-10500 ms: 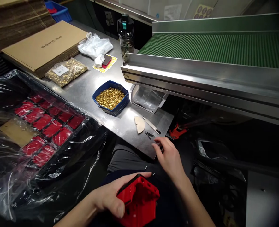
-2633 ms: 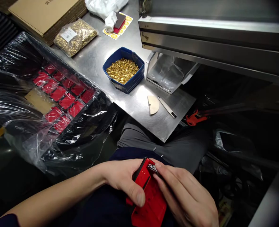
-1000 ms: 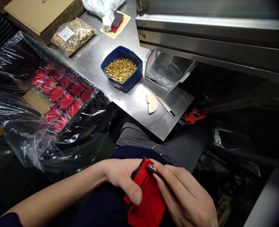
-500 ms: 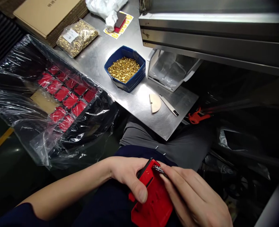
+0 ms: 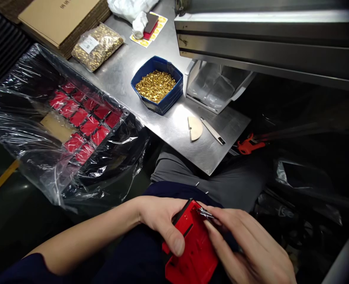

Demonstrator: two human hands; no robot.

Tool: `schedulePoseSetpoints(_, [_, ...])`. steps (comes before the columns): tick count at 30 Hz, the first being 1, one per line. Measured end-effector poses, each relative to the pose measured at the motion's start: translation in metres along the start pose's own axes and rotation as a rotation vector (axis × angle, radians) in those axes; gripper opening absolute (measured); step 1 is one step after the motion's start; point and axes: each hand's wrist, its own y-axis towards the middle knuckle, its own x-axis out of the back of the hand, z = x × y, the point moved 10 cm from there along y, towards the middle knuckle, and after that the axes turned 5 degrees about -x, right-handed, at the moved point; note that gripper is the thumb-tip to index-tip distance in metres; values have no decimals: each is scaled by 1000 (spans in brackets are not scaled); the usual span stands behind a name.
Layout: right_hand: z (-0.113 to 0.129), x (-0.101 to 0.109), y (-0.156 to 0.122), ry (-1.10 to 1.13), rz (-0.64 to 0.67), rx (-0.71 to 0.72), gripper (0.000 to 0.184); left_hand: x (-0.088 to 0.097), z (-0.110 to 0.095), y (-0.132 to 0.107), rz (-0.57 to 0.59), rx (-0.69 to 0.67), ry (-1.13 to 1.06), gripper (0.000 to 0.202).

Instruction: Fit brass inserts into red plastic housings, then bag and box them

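My left hand (image 5: pixel 165 225) is closed round a red plastic housing (image 5: pixel 195 248) with a black edge, its thumb pressed on the near side. The open inner side of the housing faces up, tilted over my lap. My right hand (image 5: pixel 248 244) pinches a small silver metal tool (image 5: pixel 204 213) between thumb and fingers. The tool's tip lies at the housing's upper corner; most of its body is hidden by my fingers, so its exact kind is unclear.
On the metal table (image 5: pixel 174 138) stand a blue bin (image 5: pixel 170 100) of small brass parts, a bag of brass parts (image 5: pixel 97 45), a cream half-disc (image 5: pixel 195 129) and a white-handled tool (image 5: pixel 212 130). A plastic-lined box (image 5: pixel 23 118) at left holds red pieces. A metal beam (image 5: pixel 251 51) overhangs the right.
My right hand has drawn slightly right and back from the housing's corner, and more of the silver tool shows. My left hand still holds the housing in nearly the same place.
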Motion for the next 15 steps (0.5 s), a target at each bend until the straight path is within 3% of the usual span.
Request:
schedulePoseSetpoints(7, [8, -2, 3, -17, -32, 71, 25, -3, -3, 1, -10, -32, 21, 79])
schedulePoseSetpoints(15, [18, -3, 1, -120, -89, 121, 21, 2, 1, -1, -33, -37, -28, 107])
